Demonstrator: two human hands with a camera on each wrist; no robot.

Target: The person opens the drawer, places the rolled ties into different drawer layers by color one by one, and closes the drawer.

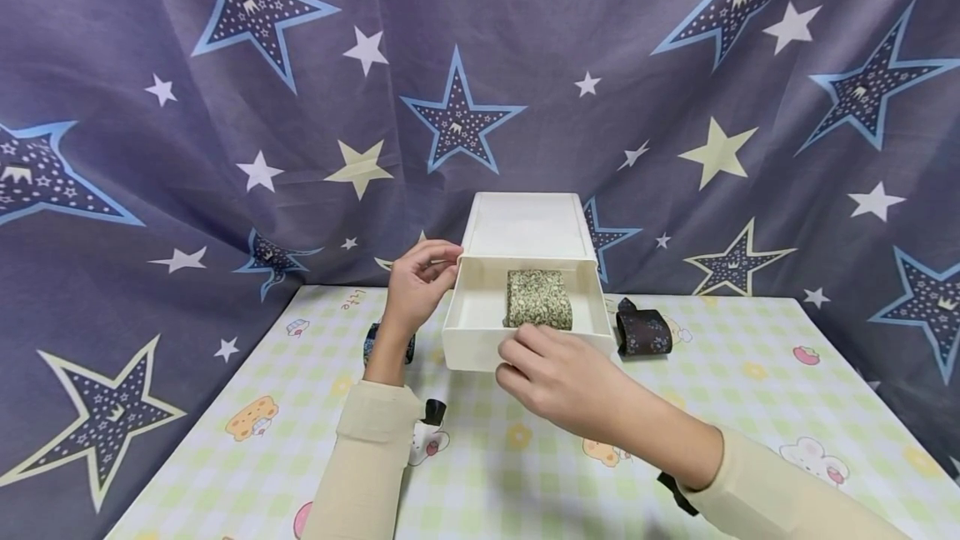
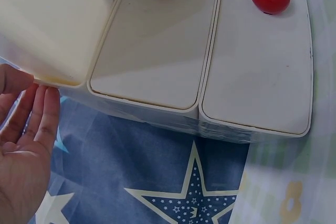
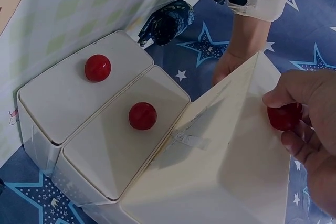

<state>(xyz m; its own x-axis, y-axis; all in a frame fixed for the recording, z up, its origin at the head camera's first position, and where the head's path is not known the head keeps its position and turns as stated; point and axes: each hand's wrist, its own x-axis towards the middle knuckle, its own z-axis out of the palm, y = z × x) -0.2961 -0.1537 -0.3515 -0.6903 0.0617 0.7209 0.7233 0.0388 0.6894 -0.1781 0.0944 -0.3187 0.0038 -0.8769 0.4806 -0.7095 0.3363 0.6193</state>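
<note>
a blue-grey star-printed curtain hangs behind; a pastel checked cartoon tablecloth covers the table

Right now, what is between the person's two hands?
In the head view, the pulled-out white drawer lies between the left hand and right hand, with a green patterned cloth roll inside it.

A drawer cabinet stands at the back middle of the tabletop, its top drawer pulled out toward the person. A folded cloth lies inside that drawer. Another rolled cloth lies just right of the drawer, a third to its left, behind the left forearm.
</note>
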